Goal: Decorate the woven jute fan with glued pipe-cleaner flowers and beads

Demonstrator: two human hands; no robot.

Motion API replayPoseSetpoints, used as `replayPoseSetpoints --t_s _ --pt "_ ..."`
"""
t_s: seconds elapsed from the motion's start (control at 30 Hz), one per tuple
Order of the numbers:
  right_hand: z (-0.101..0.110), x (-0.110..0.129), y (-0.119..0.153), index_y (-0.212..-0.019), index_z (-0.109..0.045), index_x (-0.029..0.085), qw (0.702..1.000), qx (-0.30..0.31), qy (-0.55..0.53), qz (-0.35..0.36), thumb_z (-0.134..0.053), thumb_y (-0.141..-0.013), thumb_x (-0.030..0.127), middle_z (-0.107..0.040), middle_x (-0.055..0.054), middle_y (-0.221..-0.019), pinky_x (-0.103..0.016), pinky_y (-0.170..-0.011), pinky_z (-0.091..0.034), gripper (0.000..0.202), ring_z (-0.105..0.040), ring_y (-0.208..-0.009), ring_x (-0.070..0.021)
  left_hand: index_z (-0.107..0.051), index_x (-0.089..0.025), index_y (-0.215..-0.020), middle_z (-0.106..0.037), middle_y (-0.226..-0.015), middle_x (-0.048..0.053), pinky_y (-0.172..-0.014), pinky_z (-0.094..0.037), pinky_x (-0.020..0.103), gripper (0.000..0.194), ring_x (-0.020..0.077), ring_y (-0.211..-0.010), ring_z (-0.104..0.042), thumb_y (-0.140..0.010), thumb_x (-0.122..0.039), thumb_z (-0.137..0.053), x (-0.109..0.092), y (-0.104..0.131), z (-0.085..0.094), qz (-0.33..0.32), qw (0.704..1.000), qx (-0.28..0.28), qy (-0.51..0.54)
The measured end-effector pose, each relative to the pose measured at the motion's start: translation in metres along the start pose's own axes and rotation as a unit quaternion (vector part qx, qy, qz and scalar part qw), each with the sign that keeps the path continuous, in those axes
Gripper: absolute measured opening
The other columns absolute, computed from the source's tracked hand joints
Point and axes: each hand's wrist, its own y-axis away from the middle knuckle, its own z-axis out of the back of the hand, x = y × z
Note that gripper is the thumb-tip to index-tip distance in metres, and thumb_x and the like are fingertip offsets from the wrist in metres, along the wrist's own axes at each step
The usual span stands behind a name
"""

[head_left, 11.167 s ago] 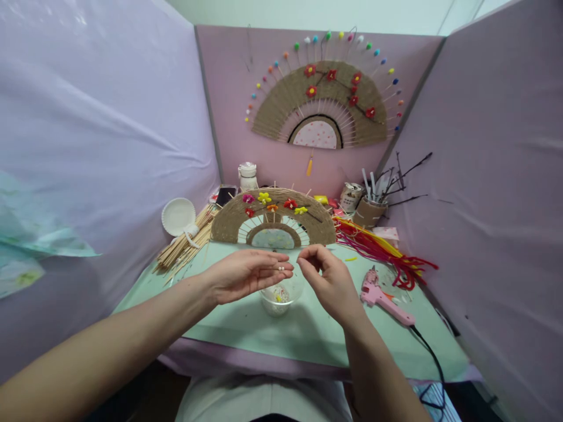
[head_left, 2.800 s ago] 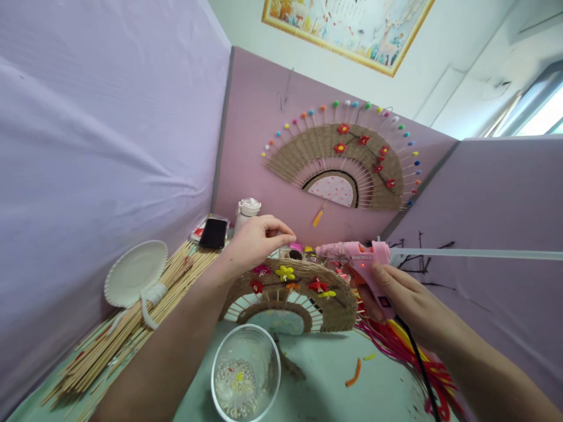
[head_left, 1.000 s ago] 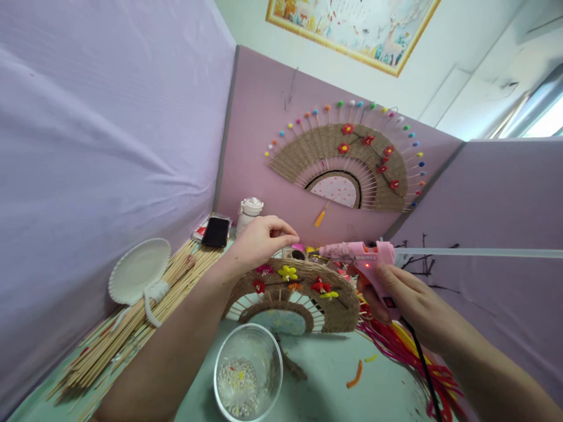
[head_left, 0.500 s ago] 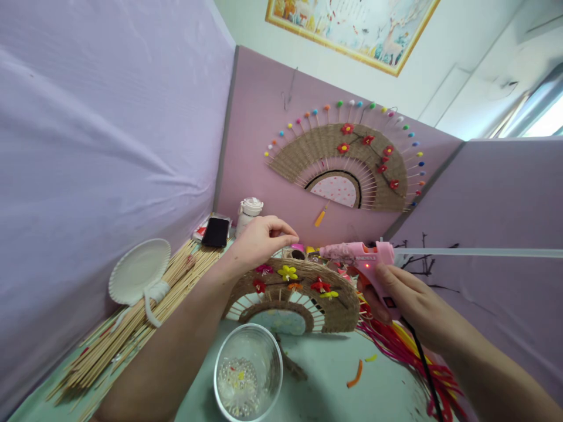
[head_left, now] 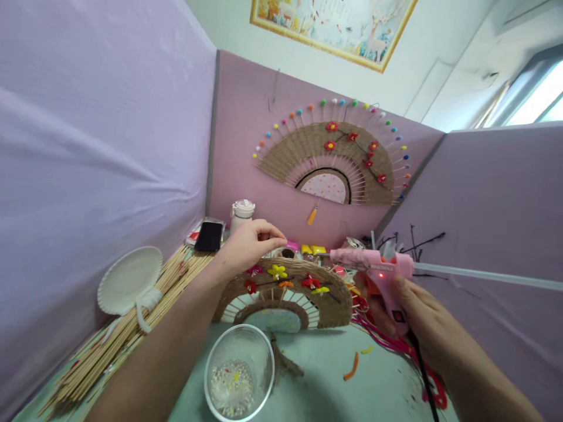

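My right hand (head_left: pixel 416 305) grips a pink hot glue gun (head_left: pixel 385 269) with its red light on and a long glue stick out the back. The nozzle points left, above the right part of a twine-woven fan (head_left: pixel 338 293) that carries yellow, red, pink and orange flowers. Over the fan's upper left edge is my left hand (head_left: pixel 253 243), its thumb and fingertips pinched together; whatever is between them is too small to make out. A clear plastic cup (head_left: pixel 240 375) with pearly beads in the bottom stands in front of the fan.
To the left lie a bundle of thin sticks (head_left: pixel 109 346), a white scalloped plate (head_left: pixel 129 278) and a phone (head_left: pixel 209 235), near a white bottle (head_left: pixel 241 212). A larger fan (head_left: pixel 373 181) hangs on the pink panel. The black cord (head_left: pixel 423 375) trails down at right.
The glue gun has moved right, away from my left hand, widening the gap between nozzle and fingertips. My left hand keeps its pinch over the fan. The whole view has shifted slightly.
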Motion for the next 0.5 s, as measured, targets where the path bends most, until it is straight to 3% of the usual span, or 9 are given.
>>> replayPoseSetpoints --t_s 0.1,0.23,0.5 --pt "-0.002 -0.018 0.014 -0.066 -0.061 0.017 0.994 0.003 -0.111 -0.008 -0.039 -0.087 0.074 -0.042 0.001 -0.045 -0.025 -0.043 -0.022 0.065 -0.03 -0.043 -0.01 -0.077 -0.017 -0.082 -0.072 -0.08 0.003 -0.066 -0.042 0.027 0.02 0.0146 -0.072 -0.057 -0.078 -0.034 -0.066 -0.003 -0.005 0.0 0.001 0.999 0.019 -0.038" --pt "-0.007 -0.04 0.025 -0.085 -0.067 0.016 0.964 0.01 -0.266 -0.022 -0.042 -0.085 0.076 -0.04 0.003 -0.044 -0.023 -0.042 -0.016 0.065 -0.024 -0.04 -0.008 -0.077 -0.018 -0.081 -0.072 -0.079 0.003 -0.067 -0.043 0.027 0.02 0.0151 -0.072 -0.059 -0.078 -0.034 -0.066 -0.014 -0.015 0.003 -0.018 0.994 0.037 -0.097" --pt "-0.002 -0.076 0.038 -0.081 -0.067 0.017 0.919 -0.007 -0.391 -0.044 -0.056 -0.077 0.075 -0.042 0.004 -0.044 -0.02 -0.041 -0.019 0.059 -0.021 -0.039 -0.0047 -0.077 -0.019 -0.075 -0.071 -0.075 0.002 -0.067 -0.046 0.026 0.012 0.0148 -0.071 -0.062 -0.074 -0.025 -0.068 -0.032 -0.031 0.002 -0.022 0.976 0.128 -0.174"
